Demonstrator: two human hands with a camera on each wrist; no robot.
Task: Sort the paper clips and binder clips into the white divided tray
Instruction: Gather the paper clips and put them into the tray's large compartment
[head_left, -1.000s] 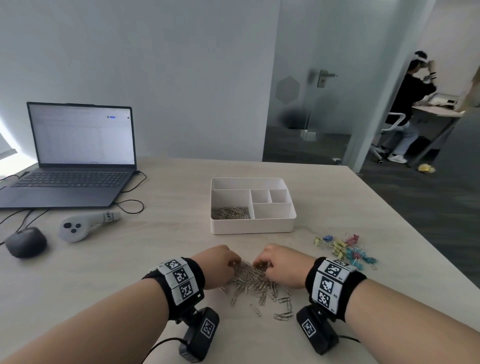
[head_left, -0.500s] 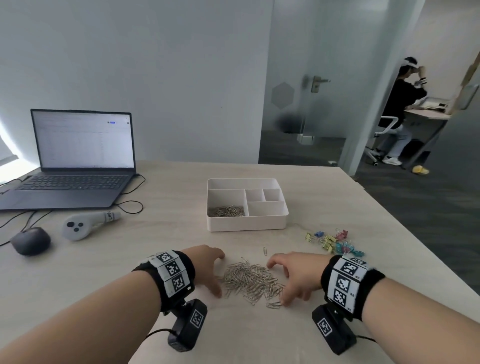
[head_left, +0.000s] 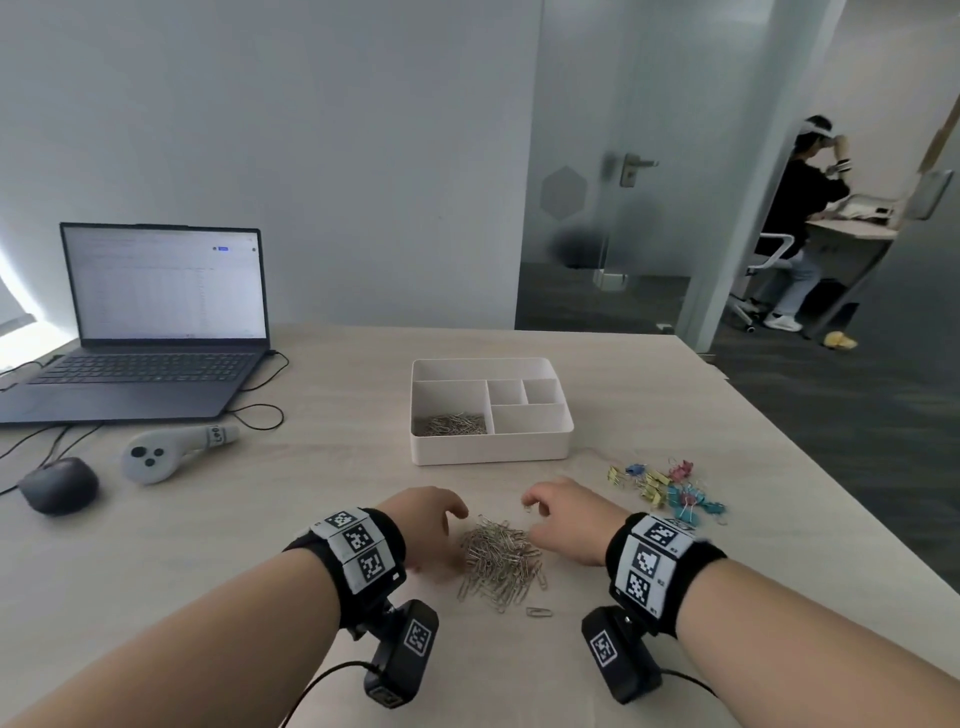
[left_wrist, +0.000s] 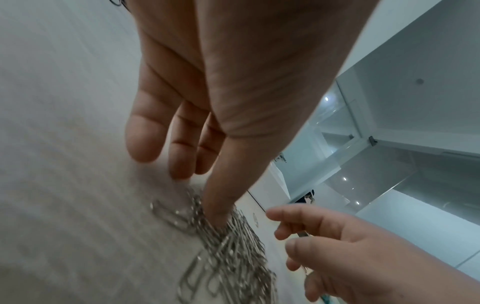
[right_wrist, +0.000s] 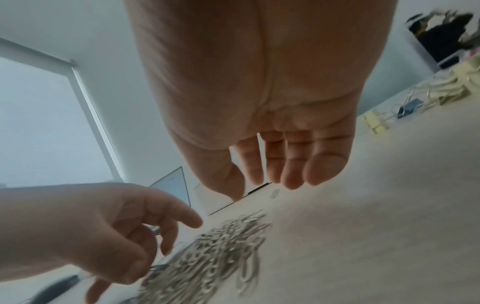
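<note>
A heap of silver paper clips (head_left: 498, 564) lies on the table between my hands. My left hand (head_left: 436, 514) rests at its left side with relaxed fingers, and the thumb touches the heap (left_wrist: 233, 246). Loosely curled and holding nothing that I can see, my right hand (head_left: 558, 512) hovers at the heap's far right. One stray clip (head_left: 528, 506) lies just past its fingertips (right_wrist: 293, 176); another (head_left: 538, 612) lies near me. The white divided tray (head_left: 491, 452) stands beyond, with paper clips (head_left: 449, 423) in its front-left compartment. Coloured binder clips (head_left: 667, 486) lie to the right.
A laptop (head_left: 156, 322), a grey controller (head_left: 166, 452) and a dark mouse (head_left: 60, 483) with cables occupy the table's left side. The table's right edge runs diagonally just beyond the binder clips. A person sits at a desk (head_left: 795, 223) behind the glass partition.
Both hands came off the heap and spread apart after pushing it together. The right hand then moved forward toward the stray clip, and the left stayed beside the heap.
</note>
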